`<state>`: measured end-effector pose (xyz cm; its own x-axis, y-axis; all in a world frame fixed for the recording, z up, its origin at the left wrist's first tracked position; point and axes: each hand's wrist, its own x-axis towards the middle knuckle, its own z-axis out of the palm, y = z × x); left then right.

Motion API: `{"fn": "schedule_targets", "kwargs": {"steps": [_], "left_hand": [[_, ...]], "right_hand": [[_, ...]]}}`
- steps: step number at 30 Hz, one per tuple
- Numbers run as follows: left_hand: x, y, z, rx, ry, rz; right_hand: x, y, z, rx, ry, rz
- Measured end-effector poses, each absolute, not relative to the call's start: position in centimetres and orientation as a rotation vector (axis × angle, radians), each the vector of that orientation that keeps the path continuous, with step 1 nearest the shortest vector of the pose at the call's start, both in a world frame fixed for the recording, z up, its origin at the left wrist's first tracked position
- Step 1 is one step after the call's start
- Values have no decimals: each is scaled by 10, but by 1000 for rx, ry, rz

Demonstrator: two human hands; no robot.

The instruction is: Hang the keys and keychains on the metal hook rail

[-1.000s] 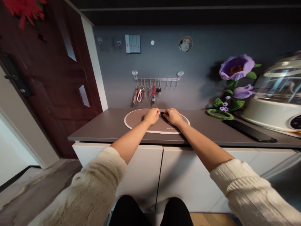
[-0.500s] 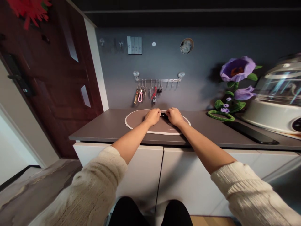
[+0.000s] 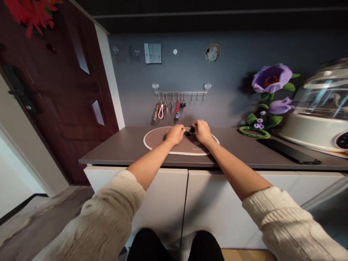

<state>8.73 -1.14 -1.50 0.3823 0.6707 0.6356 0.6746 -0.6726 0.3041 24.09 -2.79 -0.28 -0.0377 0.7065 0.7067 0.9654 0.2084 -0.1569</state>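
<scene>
Small dark items [image 3: 192,129] are pinched by the left hand [image 3: 175,134] and right hand [image 3: 202,131].

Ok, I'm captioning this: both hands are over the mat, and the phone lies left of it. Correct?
Not quite: the head view shows the phone lying right of the mat. The left hand and right hand are over it, as you said.
</scene>
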Motion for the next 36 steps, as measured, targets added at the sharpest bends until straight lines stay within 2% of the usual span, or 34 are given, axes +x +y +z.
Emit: {"fn": "schedule_targets", "kwargs": {"steps": [11,18,26,36], "left_hand": [[87,-12,-13,-2529,-1164,-1378],[87,-13,-12,-2540,-1131,-1343],[88,-16,-11,-2539,-1141,-1431],[88,-11,-13,-2546,-1206,-1731]], "right_hand": [[241,-26,-1,-1240,-1863,-442],[240,-28,0,-1092,-1976,-407],[235,-30,-1,-1098,-1911,-245],[228,-35,0,-1158,-1823,45]]}}
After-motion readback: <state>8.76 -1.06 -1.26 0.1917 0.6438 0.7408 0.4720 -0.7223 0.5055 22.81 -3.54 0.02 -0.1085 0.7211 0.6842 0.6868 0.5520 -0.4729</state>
